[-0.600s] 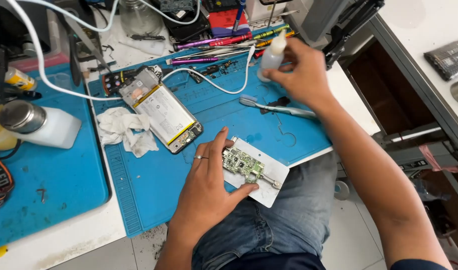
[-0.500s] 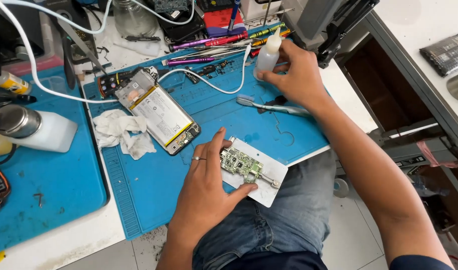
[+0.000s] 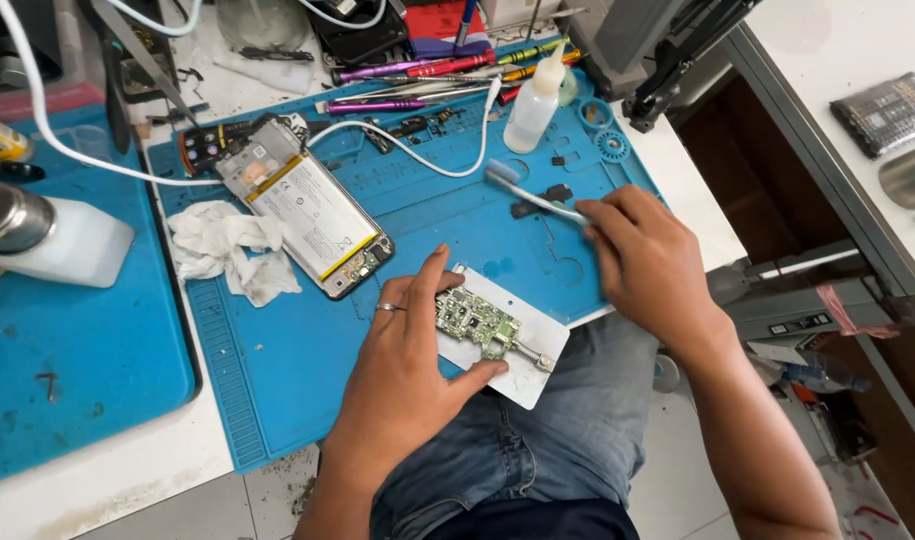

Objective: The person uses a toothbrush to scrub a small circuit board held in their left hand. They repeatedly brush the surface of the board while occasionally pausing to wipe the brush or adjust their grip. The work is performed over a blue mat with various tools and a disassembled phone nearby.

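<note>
Right now the left hand [image 3: 407, 370] lies at the lower middle of the frame, thumb and forefinger spread and pressed down either side of a small green circuit board [image 3: 477, 325]. That board sits on a white plate [image 3: 522, 375] which overhangs the near edge of the blue work mat [image 3: 277, 370], above the person's lap. It is pinned rather than gripped, with the hand open and flat.

The right hand [image 3: 652, 265], at centre right, is closed round the handle of a brush [image 3: 527, 192]. Its pale bristle head points to the upper left and hangs over the mat, apart from the board.

A white squeeze bottle [image 3: 532, 100] with a pointed nozzle stands upright just above the brush, near the top of the mat. To the left lie an opened phone [image 3: 312, 210] with its battery showing and a crumpled white tissue [image 3: 227, 250] touching its lower left side. A white cable [image 3: 407, 150] curves across the mat's upper part.

To brush the board well, I would judge that the left fingers should stay at its edges, clear of the components. Strokes should be light and short, running away from the holding fingers. Since the plate overhangs the bench edge, steady downward pressure seems wise, so that nothing tips into the lap.
</note>
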